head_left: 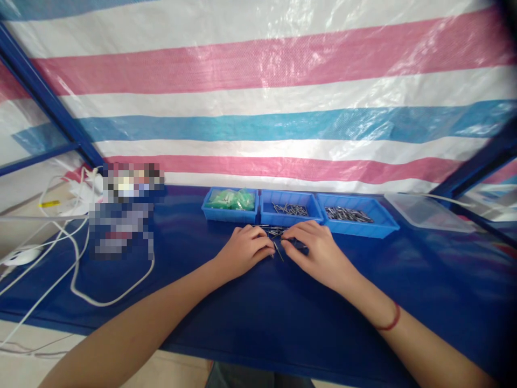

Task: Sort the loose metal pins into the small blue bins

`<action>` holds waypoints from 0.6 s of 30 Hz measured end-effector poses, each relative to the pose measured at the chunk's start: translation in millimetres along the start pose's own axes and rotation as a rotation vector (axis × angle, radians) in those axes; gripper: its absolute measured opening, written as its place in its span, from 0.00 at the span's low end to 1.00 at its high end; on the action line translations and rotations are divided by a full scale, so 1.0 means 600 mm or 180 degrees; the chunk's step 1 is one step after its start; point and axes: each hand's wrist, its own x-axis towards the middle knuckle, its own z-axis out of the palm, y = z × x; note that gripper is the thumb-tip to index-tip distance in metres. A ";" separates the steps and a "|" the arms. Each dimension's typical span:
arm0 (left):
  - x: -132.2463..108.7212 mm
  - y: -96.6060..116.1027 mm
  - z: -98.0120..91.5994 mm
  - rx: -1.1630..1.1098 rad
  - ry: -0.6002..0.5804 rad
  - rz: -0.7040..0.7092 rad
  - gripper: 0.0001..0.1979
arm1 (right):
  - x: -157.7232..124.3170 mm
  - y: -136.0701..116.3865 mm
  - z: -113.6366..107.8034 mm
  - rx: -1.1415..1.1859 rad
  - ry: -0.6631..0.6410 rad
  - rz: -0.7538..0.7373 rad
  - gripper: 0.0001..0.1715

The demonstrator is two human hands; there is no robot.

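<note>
The loose metal pins [276, 231] lie on the worktop [258, 312] directly in front of the middle blue bin [283, 219]. The left hand [247, 249] is curled before that bin's left end, the right hand [313, 249] before its right end; whether either grasps a pin cannot be determined. Pins are presumably light, rigid and smooth; pinch at mid-length.

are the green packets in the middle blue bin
No, the green packets sit in the left blue bin; the middle blue bin holds thin metal pieces.
</note>
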 end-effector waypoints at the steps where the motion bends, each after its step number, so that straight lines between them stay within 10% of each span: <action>1: 0.000 0.001 0.000 -0.0058 0.0042 -0.0006 0.09 | -0.001 -0.004 0.003 0.0039 -0.0063 -0.0022 0.07; 10: 0.001 0.032 -0.004 -0.1289 0.0711 -0.0275 0.07 | -0.002 -0.023 0.014 0.0655 -0.0296 -0.0220 0.08; 18: 0.000 0.031 0.003 -0.1564 0.1136 -0.0730 0.08 | 0.000 -0.015 0.012 0.1590 0.0327 0.0436 0.11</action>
